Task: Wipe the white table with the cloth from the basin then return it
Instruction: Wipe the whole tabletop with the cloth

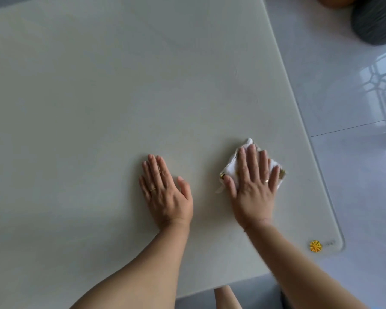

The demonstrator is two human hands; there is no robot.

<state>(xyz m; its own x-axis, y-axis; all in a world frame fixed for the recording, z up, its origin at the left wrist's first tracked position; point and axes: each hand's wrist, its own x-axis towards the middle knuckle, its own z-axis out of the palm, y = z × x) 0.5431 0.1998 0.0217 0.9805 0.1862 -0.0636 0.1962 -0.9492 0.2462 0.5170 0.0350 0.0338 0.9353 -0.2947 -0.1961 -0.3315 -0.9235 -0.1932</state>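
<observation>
Fingers (252, 157) of the right hand (253, 188) are lying spread and flat on top of the cloth (231, 167), pressing it down rather than gripping it; nothing is being pinched or curled around. That cloth, white with small yellow-brown marks along its edges, is sitting folded on the white surface (98, 97), toward its right side and near the edge closest to the person. Its corners are showing out past the fingertips and beside the thumb, while its middle is hidden under the palm. A ring is showing on one finger of this hand.

Left of the cloth and apart from it, the left hand (165, 192) is resting palm down on the bare surface, its fingers straight and close together, thumb held out to the side, holding nothing. It too is wearing a ring. Both forearms are reaching in from the lower edge of the view.

Near the surface's right front corner, a small round yellow sticker (315, 246) is lying flat. Beyond the right edge, a glossy pale tiled floor (343, 85) is reflecting window light, and a dark ribbed round object (376, 21) is standing on it at top right.
</observation>
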